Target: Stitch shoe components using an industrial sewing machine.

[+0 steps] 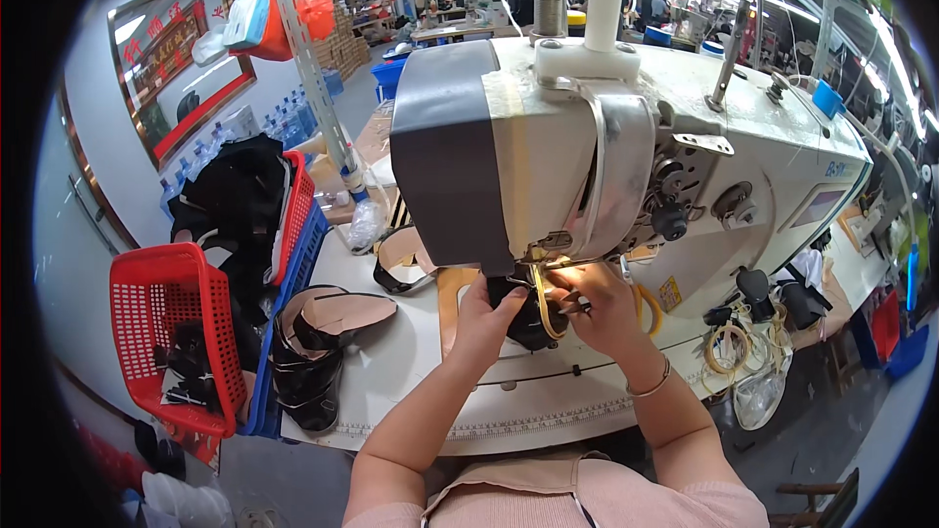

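Note:
Under the head of a large white and grey sewing machine, a black workpiece lies in the lit needle area. My left hand grips its left side, thumb pointing toward the needle. Close by on the right, my right hand has its fingers bent in at the workpiece's right edge, closed on it. Between the hands a narrow yellow strip hangs down in a loop over the black piece. The needle tip and parts of my fingertips are hidden by the machine and the glare.
Black shoe uppers with beige lining stand left on the white table. Beyond the edge are a red basket and a blue crate with black pieces. Coils of yellow strip hang at the table's right.

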Tool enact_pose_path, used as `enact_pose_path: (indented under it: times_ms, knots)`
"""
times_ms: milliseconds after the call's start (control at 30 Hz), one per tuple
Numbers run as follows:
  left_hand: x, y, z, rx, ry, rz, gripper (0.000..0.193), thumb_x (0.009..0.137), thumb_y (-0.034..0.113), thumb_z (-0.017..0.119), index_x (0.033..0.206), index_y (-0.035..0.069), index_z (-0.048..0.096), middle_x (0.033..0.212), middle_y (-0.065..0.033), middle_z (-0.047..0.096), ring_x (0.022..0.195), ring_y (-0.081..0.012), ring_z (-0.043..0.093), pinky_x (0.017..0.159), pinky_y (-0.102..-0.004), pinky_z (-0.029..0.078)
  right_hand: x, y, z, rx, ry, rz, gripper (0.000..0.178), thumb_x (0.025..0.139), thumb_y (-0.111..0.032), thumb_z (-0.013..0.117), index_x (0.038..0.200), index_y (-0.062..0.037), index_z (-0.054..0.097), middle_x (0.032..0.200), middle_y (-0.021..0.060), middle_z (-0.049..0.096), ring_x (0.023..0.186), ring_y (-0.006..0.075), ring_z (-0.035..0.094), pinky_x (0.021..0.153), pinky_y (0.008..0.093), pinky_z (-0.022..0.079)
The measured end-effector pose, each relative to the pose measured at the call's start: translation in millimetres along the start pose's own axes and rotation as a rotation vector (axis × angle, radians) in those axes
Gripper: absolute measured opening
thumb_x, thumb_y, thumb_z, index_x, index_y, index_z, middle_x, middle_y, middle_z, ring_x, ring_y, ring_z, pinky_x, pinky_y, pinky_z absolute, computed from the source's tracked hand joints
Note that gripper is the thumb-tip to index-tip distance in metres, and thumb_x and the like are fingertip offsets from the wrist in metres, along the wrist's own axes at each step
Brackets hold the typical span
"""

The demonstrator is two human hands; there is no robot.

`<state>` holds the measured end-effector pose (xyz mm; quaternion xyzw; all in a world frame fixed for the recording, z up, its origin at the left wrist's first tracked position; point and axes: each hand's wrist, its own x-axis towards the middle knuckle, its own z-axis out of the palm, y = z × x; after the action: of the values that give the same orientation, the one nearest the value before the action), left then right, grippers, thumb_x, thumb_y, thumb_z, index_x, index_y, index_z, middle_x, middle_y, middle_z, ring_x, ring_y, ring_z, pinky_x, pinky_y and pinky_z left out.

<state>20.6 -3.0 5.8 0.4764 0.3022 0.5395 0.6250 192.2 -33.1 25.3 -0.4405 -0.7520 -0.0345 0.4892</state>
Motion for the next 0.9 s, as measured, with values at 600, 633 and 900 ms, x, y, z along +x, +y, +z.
enact_pose_path:
  times_ms: [600,633,900]
  knots:
    - [1,-2,-7,0.004,-0.034,-0.013,0.022,0.084,0.006,0.059,0.104,0.002,0.053,0.094,-0.0032,0.062,0.085,-0.0082,0.058,0.076,-0.0234,0.047,6,-5,-2,-0.283,-0.061,-0.247,0.033,0.071,-0.012,0.067,0.103,-0.0150,0.063,0.086,-0.0016,0.059,0.061,0.0193,0.048,0.056,0.0293,0.042]
    - [1,-2,-8,0.036,-0.034,-0.029,0.022,0.084,0.006,0.060,0.104,0.002,0.053,0.094,-0.0030,0.062,0.084,-0.0081,0.058,0.075,-0.0231,0.047,6,-5,-2,-0.288,-0.071,-0.241,0.032,0.071,-0.012,0.066,0.103,-0.0153,0.064,0.084,-0.0018,0.059,0.059,0.0193,0.047,0.056,0.0294,0.042]
    - [7,1,-11,0.107,-0.027,-0.004,0.021,0.084,0.008,0.061,0.102,0.000,0.054,0.091,-0.0034,0.062,0.081,-0.0083,0.059,0.073,-0.0219,0.047,12,-8,-8,-0.260,-0.206,-0.154,0.031,0.068,-0.008,0.063,0.099,-0.0085,0.063,0.082,0.0050,0.062,0.067,0.0234,0.058,0.059,0.0355,0.044]
